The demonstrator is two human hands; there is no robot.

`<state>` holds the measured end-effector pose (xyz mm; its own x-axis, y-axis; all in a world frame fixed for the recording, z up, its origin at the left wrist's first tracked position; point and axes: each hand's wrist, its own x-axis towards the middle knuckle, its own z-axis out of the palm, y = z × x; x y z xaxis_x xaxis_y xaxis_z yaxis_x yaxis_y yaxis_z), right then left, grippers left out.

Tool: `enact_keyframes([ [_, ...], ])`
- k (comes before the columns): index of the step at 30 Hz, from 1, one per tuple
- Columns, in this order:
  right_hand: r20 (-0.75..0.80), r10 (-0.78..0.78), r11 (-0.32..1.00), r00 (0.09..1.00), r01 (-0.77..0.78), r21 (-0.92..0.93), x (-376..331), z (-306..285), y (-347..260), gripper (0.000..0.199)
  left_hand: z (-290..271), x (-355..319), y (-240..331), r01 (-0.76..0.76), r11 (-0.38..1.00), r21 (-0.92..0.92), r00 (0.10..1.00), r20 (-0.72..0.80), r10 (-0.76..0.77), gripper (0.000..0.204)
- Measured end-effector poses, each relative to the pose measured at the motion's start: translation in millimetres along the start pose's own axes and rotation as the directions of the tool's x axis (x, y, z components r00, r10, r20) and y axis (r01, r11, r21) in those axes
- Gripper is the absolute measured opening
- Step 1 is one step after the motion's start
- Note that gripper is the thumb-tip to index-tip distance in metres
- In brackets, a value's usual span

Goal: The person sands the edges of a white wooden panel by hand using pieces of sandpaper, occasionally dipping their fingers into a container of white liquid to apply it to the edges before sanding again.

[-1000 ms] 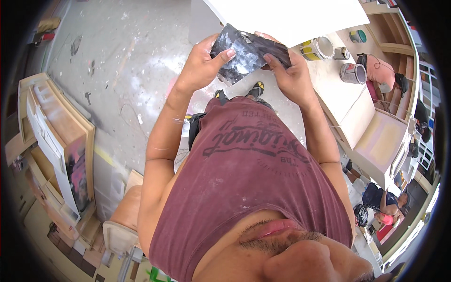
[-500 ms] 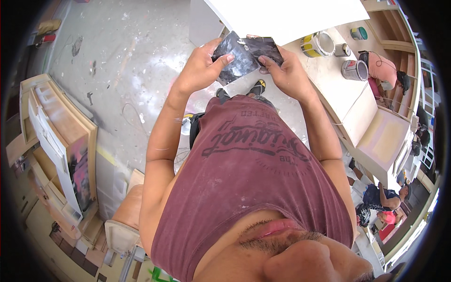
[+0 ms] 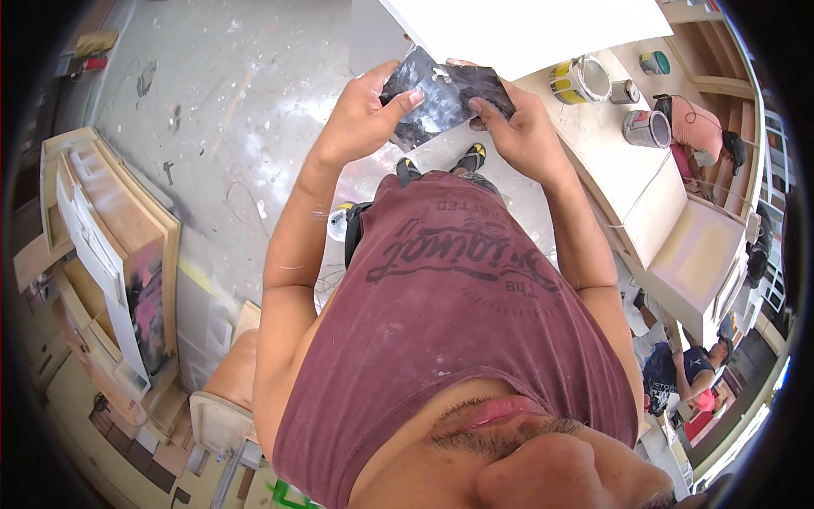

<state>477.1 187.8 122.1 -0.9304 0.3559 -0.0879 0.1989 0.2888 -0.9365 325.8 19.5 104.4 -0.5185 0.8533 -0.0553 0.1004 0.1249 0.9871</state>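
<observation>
In front of me at chest height, my left hand point(image 3: 360, 119) pinches a dark, flat, square plate point(image 3: 424, 109) by its left side, thumb on top. The plate's face is smeared with white. My right hand point(image 3: 524, 134) grips a second dark plate point(image 3: 490, 89), its thumb also on the upper face. The two plates meet, the left one overlapping the right one's inner edge. A small pale lump point(image 3: 441, 76) sits near the overlap at the far side. Fingers underneath are mostly hidden. I cannot tell the exact kind of plates.
A large white panel point(image 3: 526, 34) lies just beyond my hands. On the bench to the right stand a yellow-marked paint can point(image 3: 563, 83), a grey-rimmed can point(image 3: 638, 129) and smaller tins. One person point(image 3: 697, 127) bends at far right. Wooden cabinet pieces point(image 3: 153, 208) stand at left.
Both hands keep their grip, and the plates have shifted slightly against each other. The view has moved a little. At lower right, another person has changed posture.
</observation>
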Motion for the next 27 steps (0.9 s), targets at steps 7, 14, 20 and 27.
enact_keyframes([
  [7, -0.07, -0.035, 0.952, 0.997, 0.054, 0.301, -1.0, 12.9, -4.3, 0.025, -16.7, -4.3, 16.9, 0.052, 0.999, 0.014, 0.999, -0.003, -0.052, 0.033],
  [14, 0.04, -0.018, 1.0, 0.999, 0.017, 0.017, 3.4, 5.9, -18.2, 0.028, -15.5, -2.9, 8.4, -0.039, 0.997, -0.065, 0.997, -0.069, 0.034, 0.031],
  [20, 0.201, 0.051, 0.992, 0.978, -0.073, 0.105, 6.8, 14.2, 4.2, 0.035, -25.9, -4.3, 23.8, 0.062, 0.956, 0.285, 0.99, 0.107, -0.096, 0.03],
  [27, -0.075, 0.058, 0.925, 0.996, -0.026, 0.379, 20.5, 1.3, -6.2, 0.034, -35.6, -10.5, -8.8, -0.014, 0.984, -0.175, 0.985, -0.17, -0.016, 0.021],
])
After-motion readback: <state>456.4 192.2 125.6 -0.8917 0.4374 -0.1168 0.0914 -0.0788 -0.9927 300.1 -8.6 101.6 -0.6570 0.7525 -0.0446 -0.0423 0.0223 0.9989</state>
